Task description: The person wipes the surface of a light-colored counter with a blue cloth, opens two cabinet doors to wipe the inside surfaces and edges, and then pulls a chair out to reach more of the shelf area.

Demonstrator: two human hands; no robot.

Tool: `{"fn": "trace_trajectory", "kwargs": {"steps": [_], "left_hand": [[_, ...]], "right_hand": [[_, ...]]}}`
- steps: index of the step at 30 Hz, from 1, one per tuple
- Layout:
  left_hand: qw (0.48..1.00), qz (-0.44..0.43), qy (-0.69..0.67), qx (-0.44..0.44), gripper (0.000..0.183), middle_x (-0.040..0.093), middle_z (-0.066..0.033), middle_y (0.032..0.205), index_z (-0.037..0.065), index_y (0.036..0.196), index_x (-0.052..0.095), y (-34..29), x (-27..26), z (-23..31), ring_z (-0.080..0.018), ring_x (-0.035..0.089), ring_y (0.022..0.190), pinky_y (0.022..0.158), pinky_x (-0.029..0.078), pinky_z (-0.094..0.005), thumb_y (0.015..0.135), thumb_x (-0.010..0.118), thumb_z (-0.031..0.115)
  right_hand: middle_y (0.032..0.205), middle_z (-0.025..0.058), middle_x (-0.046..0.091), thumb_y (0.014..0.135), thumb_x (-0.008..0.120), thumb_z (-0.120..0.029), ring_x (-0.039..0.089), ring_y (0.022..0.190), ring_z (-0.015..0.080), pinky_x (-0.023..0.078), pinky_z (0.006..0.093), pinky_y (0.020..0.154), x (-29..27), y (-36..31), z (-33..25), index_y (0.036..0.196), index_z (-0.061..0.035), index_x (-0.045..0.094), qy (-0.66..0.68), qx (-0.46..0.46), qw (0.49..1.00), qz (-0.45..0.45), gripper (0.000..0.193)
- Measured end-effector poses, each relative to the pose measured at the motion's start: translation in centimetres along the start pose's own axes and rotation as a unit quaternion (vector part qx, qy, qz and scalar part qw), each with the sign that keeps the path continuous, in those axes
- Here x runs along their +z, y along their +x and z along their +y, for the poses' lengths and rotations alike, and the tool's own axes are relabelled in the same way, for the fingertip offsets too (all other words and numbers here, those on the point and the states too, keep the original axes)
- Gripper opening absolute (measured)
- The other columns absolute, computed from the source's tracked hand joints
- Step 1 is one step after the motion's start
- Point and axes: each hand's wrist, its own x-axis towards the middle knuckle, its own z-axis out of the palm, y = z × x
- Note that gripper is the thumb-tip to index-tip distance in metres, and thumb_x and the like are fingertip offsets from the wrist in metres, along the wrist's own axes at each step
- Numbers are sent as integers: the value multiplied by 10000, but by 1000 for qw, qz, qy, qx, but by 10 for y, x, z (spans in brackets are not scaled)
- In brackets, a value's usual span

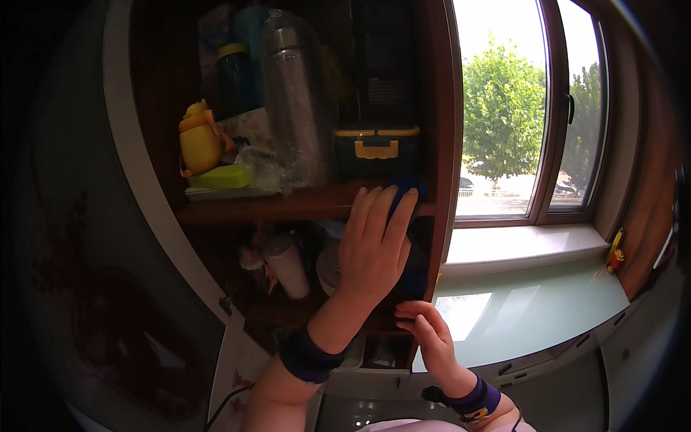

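Observation:
My left hand (pixel 374 241) reaches up to the front edge of the upper cabinet shelf (pixel 288 204). Its fingers lie over a dark blue cloth (pixel 417 189) at the shelf's right end, pressing it there. More dark blue material (pixel 412 285) shows below, beside the cabinet's right side; whether it is the same piece I cannot tell. Lower down, my right hand (pixel 432 337) is by the right front edge of the lower shelf, fingers slightly bent and apart, with nothing visible in it. Both wrists wear dark bands.
The upper shelf holds a plastic-wrapped steel flask (pixel 291 101), a yellow bottle (pixel 200 144), a lime-green box (pixel 222 176) and a dark box with a yellow clasp (pixel 376 149). Below stands a white tumbler (pixel 286 263). An open cabinet door (pixel 122 237) is left; a pale countertop (pixel 533 309) lies right, under a window.

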Motion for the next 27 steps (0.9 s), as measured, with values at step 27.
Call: {"fn": "trace_trajectory", "kwargs": {"steps": [27], "left_hand": [[863,-226,-370,-261,449,455,-170,1415,90,1387,471,-194,-1,95,-378,411,1321,1087,346,-429,942,526,80]], "right_hand": [[1232,27,530,1021,495,-248,525,1036,84,449,226,840,-27,-68,50,1407,-55,403,109,273,947,127,442]]}}
